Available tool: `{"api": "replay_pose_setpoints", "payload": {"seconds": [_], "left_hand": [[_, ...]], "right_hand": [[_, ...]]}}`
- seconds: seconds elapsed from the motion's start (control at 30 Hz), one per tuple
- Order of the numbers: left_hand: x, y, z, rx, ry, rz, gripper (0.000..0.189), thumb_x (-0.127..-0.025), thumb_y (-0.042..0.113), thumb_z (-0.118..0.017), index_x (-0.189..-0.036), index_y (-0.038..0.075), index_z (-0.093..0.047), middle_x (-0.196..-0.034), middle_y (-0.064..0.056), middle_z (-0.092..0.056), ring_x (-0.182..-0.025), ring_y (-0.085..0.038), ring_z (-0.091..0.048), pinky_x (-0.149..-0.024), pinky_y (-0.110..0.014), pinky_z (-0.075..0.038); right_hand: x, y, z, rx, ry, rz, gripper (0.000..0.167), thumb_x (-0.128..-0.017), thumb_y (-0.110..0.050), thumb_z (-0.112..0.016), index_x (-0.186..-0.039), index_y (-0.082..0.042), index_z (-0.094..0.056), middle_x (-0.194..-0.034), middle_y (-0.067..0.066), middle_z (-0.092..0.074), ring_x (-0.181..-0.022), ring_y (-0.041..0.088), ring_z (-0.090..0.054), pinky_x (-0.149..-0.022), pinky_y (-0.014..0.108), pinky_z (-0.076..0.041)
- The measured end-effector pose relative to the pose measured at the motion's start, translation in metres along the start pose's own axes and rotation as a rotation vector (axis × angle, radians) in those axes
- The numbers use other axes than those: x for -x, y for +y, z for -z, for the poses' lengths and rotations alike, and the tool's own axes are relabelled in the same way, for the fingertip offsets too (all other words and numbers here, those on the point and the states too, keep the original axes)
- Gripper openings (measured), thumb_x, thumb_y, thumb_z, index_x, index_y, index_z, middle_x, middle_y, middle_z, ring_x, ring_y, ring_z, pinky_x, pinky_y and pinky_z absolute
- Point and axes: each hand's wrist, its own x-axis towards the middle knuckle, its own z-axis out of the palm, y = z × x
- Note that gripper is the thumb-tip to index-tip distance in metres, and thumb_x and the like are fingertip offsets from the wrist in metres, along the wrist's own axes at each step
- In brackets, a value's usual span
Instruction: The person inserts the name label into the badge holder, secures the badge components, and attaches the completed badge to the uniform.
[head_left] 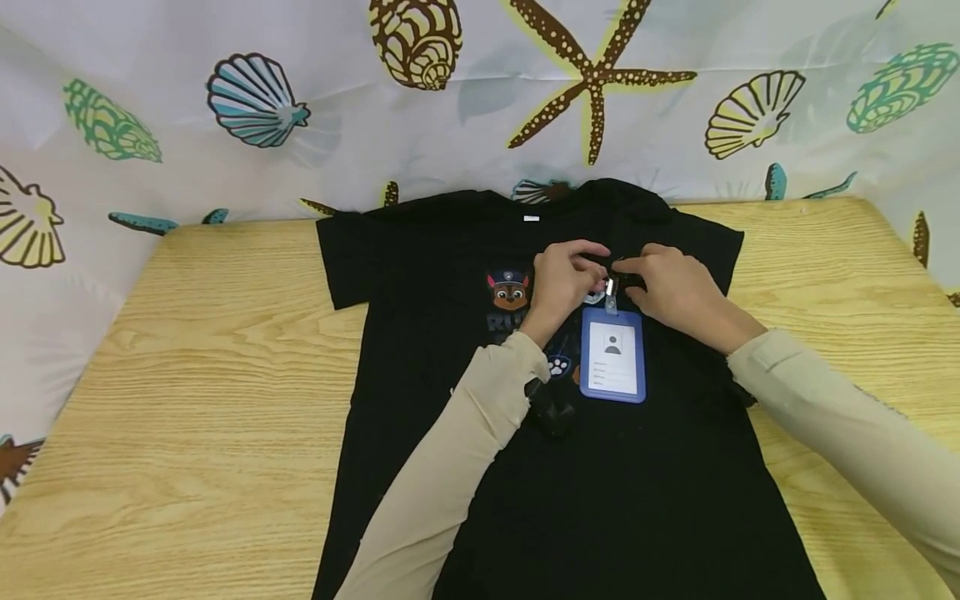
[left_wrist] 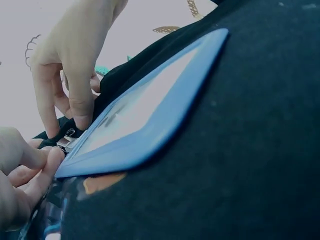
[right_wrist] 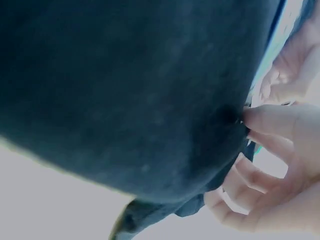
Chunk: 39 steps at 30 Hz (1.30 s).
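A black T-shirt (head_left: 600, 483) with a cartoon dog print (head_left: 508, 293) lies spread on the table. On its chest rests a blue badge holder (head_left: 615, 367) with a white card inside, its strap and metal clip (head_left: 612, 287) pointing towards the collar. My left hand (head_left: 562, 279) pinches at the clip from the left, fingertips close together. From the right, my right hand (head_left: 678, 287) pinches the shirt's cloth beside the clip with thumb and forefinger. In the left wrist view, the metal clip (left_wrist: 66, 143) shows between both hands; the fingers partly hide its jaw.
The wooden table (head_left: 225, 400) shows on both sides of the shirt. Behind it hangs a white curtain (head_left: 480, 125) printed with shells and a starfish. The shirt's collar and shoulders reach the table's far edge, against the curtain.
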Motion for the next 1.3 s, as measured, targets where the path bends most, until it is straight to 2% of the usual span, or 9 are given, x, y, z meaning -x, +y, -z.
{"api": "replay_pose_setpoints", "payload": {"seconds": [0.17, 0.23, 0.3, 0.43, 0.63, 0.8, 1.0, 1.17, 1.3], "left_hand": [[-0.001, 0.008, 0.002, -0.242, -0.091, -0.023, 0.027, -0.089, -0.005, -0.06, -0.108, 0.008, -0.074, -0.077, -0.006, -0.069, -0.058, -0.01, -0.055, -0.049, -0.016, -0.039], [-0.002, 0.01, 0.003, -0.326, -0.115, -0.03, 0.027, -0.09, -0.003, -0.059, -0.11, 0.009, -0.073, -0.079, -0.005, -0.068, -0.06, -0.01, -0.053, -0.049, -0.017, -0.037], [-0.002, 0.011, 0.003, -0.378, -0.129, -0.044, 0.027, -0.091, -0.001, -0.058, -0.11, 0.01, -0.073, -0.082, -0.004, -0.068, -0.062, -0.01, -0.053, -0.05, -0.017, -0.037], [-0.004, 0.009, 0.004, -0.375, -0.136, -0.053, 0.023, -0.09, 0.001, -0.06, -0.107, 0.01, -0.073, -0.081, -0.004, -0.068, -0.062, -0.01, -0.053, -0.051, -0.017, -0.037], [-0.005, 0.001, 0.006, -0.301, -0.141, -0.087, 0.024, -0.091, 0.001, -0.061, -0.107, 0.013, -0.074, -0.082, -0.002, -0.071, -0.062, -0.009, -0.051, -0.051, -0.017, -0.035], [-0.005, -0.002, 0.005, -0.283, -0.154, -0.131, 0.025, -0.093, 0.002, -0.061, -0.111, 0.013, -0.073, -0.086, -0.003, -0.072, -0.062, -0.009, -0.053, -0.051, -0.016, -0.036], [-0.006, -0.003, 0.003, -0.352, -0.182, -0.217, 0.026, -0.093, 0.002, -0.06, -0.116, 0.009, -0.071, -0.096, -0.006, -0.073, -0.067, -0.008, -0.056, -0.056, -0.014, -0.04], [-0.008, -0.001, 0.002, -0.43, -0.218, -0.3, 0.026, -0.093, -0.001, -0.058, -0.114, 0.005, -0.071, -0.106, -0.008, -0.071, -0.073, -0.012, -0.057, -0.058, -0.015, -0.04], [-0.008, 0.0, 0.001, -0.474, -0.239, -0.34, 0.025, -0.092, 0.0, -0.058, -0.112, 0.005, -0.072, -0.107, -0.008, -0.071, -0.077, -0.013, -0.057, -0.06, -0.016, -0.042]], "right_hand": [[0.0, 0.0, 0.004, -0.103, 0.098, -0.075, 0.012, -0.083, -0.002, -0.068, -0.094, 0.004, -0.066, -0.078, 0.014, -0.059, -0.063, 0.026, -0.054, -0.053, 0.037, -0.046], [-0.001, -0.003, 0.006, -0.143, 0.073, -0.1, 0.007, -0.085, -0.003, -0.067, -0.087, 0.004, -0.067, -0.075, 0.014, -0.062, -0.062, 0.025, -0.056, -0.053, 0.036, -0.046], [-0.002, -0.006, 0.008, -0.173, 0.007, -0.134, 0.011, -0.087, -0.004, -0.065, -0.087, 0.005, -0.069, -0.074, 0.014, -0.065, -0.061, 0.024, -0.058, -0.052, 0.033, -0.046], [-0.003, -0.008, 0.01, -0.239, -0.113, -0.21, 0.018, -0.089, -0.006, -0.064, -0.097, 0.009, -0.068, -0.081, 0.018, -0.068, -0.063, 0.022, -0.062, -0.053, 0.03, -0.049], [-0.009, 0.0, 0.007, -0.379, -0.144, -0.231, 0.019, -0.091, -0.002, -0.061, -0.102, 0.013, -0.065, -0.082, 0.02, -0.069, -0.06, 0.017, -0.066, -0.053, 0.027, -0.055], [-0.013, 0.012, 0.005, -0.544, -0.174, -0.314, 0.019, -0.095, -0.006, -0.059, -0.103, 0.009, -0.067, -0.078, 0.012, -0.069, -0.061, 0.01, -0.063, -0.055, 0.021, -0.054], [-0.016, 0.021, 0.004, -0.748, -0.188, -0.412, 0.026, -0.097, -0.008, -0.056, -0.112, 0.013, -0.062, -0.075, 0.004, -0.067, -0.063, 0.006, -0.063, -0.059, 0.019, -0.055], [-0.018, 0.023, 0.002, -0.813, -0.176, -0.464, 0.025, -0.097, -0.003, -0.055, -0.113, 0.015, -0.059, -0.074, 0.003, -0.066, -0.062, 0.005, -0.063, -0.061, 0.019, -0.056], [-0.018, 0.024, 0.001, -0.85, -0.154, -0.487, 0.025, -0.096, -0.002, -0.056, -0.114, 0.016, -0.059, -0.074, 0.002, -0.066, -0.063, 0.005, -0.064, -0.061, 0.019, -0.055]]}}
